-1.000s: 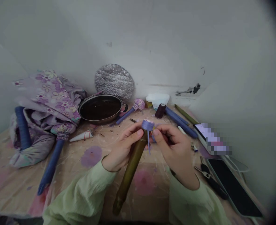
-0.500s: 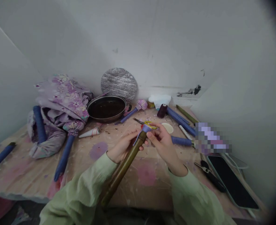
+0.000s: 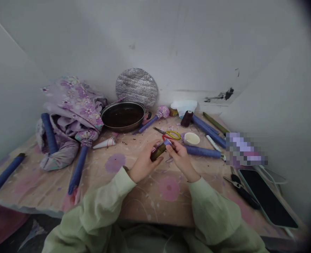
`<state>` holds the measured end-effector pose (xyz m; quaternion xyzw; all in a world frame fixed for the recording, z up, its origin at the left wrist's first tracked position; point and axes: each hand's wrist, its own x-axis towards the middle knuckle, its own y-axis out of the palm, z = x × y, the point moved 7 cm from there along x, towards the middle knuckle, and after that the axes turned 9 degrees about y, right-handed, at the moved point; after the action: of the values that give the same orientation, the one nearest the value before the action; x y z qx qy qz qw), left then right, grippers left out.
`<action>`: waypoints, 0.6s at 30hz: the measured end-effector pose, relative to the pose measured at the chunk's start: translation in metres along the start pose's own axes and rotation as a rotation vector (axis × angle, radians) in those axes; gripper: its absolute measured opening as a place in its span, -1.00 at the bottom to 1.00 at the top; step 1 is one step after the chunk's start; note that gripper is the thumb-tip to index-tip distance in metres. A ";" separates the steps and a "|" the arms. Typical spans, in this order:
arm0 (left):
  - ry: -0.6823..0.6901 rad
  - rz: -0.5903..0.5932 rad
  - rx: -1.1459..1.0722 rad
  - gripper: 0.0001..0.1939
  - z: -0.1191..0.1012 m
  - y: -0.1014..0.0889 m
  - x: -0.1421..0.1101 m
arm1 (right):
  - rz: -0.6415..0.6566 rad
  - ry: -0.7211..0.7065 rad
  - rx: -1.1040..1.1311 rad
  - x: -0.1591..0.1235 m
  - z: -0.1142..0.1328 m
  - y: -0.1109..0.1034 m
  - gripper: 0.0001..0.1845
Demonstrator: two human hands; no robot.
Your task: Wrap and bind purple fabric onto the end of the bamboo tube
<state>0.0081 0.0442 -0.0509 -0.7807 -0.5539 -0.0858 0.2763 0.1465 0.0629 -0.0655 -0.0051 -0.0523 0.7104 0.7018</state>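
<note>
Olive cyl. tube (image 3: 158, 151) w/ lilac fabric-wrapped tip (image 3: 167, 142) is held above table, gripped by L hand (image 3: 144, 163), fingers curled round; tip pinched narrowly by R hand (image 3: 182, 160). Yellow-handled steel scissors (image 3: 168, 133) left just beyond, on printed table cover (image 3: 168, 189).

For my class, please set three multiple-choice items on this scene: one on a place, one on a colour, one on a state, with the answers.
1. Where do the scissors lie?
A) In the pan
B) On the table, beyond the hands
C) On the phone

2. What colour is the thread on the spool?
A) Bright green
B) White
C) Dark maroon

3. What state is the olive-green tube in?
A) Held between the left hand and right hand
B) Standing in the pan
C) Lying on the table

Answers:
1. B: they rest on the tabletop past the hands.
2. C: the winding shows dark maroon.
3. A: both hands hold it above the table.
</note>
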 end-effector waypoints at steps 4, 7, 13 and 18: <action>0.171 0.024 0.159 -0.59 0.003 0.007 0.000 | -0.039 0.067 0.059 0.000 -0.019 -0.007 -0.54; 0.172 0.017 0.167 -0.57 0.012 0.005 0.001 | -0.072 0.107 0.073 -0.003 -0.028 -0.015 -0.59; 0.047 0.003 0.054 -0.55 0.025 -0.003 0.001 | -0.067 0.161 0.055 -0.009 -0.030 -0.023 -0.76; -0.019 -0.008 0.027 -0.53 0.030 -0.005 -0.003 | -0.023 0.161 0.083 -0.015 -0.028 -0.020 -0.79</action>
<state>-0.0023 0.0590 -0.0753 -0.7756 -0.5607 -0.0720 0.2810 0.1693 0.0504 -0.0922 -0.0323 0.0337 0.7012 0.7114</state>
